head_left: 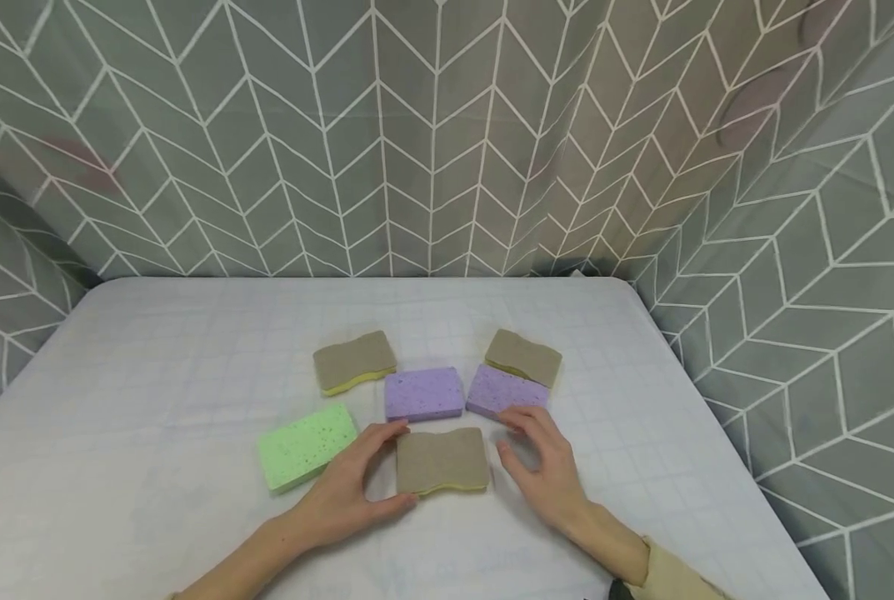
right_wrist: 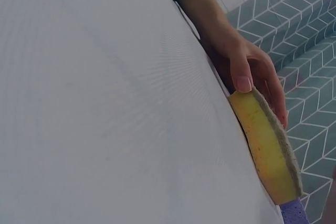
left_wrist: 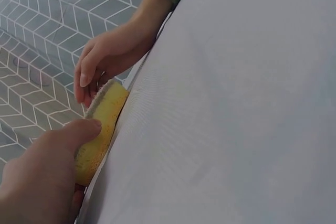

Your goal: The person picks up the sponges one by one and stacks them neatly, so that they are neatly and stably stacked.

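Left hand (head_left: 342,498) grips front tan-topped sponge (head_left: 442,461); right hand (head_left: 550,475) just beside; 2 purple sponges (head_left: 424,393) behind.

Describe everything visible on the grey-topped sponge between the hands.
The sponge has a rough-looking grey layer over a pitted yellow body, with wavy long edges. It lies grey side up on the white tabletop, in front of the left purple sponge. The left hand pinches its left end, thumb on the near side; the right hand stands apart.
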Tool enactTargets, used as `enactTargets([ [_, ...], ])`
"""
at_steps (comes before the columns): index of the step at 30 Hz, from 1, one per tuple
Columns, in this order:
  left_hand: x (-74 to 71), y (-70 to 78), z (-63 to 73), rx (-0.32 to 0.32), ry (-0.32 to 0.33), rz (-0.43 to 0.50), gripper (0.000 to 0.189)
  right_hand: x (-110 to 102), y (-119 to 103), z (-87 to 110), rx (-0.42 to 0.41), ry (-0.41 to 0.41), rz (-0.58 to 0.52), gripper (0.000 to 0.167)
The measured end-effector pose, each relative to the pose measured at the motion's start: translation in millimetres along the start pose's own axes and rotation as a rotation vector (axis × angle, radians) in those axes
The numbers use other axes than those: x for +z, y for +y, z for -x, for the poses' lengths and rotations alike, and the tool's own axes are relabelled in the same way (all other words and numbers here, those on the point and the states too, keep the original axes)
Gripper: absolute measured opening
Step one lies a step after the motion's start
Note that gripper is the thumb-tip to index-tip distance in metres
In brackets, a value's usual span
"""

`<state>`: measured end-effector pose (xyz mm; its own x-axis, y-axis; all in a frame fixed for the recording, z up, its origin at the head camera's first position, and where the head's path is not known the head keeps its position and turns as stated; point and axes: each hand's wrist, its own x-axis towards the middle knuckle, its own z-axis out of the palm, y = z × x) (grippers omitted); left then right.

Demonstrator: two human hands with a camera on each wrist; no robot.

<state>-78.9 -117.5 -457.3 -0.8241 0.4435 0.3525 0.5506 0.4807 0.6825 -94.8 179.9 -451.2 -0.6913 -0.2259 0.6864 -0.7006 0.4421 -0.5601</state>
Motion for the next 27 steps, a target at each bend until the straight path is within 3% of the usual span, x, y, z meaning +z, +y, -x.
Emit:
enactTargets([
  [4,3.6,0.5,-0.7,0.002,-0.012,0.017,0.088,-11.8,6.2,3.0,0.034,0.074,0.066,0.038],
  [10,4.0,2.1,-1.1,-0.011,-0.022,0.023,0.088,-22.2,13.1,5.7,0.167,0.068,0.139,0.043],
  [17,4.3,2.6,0.3,-0.013,-0.032,0.014,0.086,-30.2,17.5,7.7,0.268,0.096,0.182,0.049],
  [22,-0.8,1.3,2.2,-0.018,-0.022,0.001,0.084,-28.5,18.7,3.5,0.394,0.024,0.153,0.051],
  [27,-3.5,0.6,1.4,-0.022,-0.032,0.007,0.084,-25.4,18.1,-0.5,0.464,-0.005,0.163,0.055],
])
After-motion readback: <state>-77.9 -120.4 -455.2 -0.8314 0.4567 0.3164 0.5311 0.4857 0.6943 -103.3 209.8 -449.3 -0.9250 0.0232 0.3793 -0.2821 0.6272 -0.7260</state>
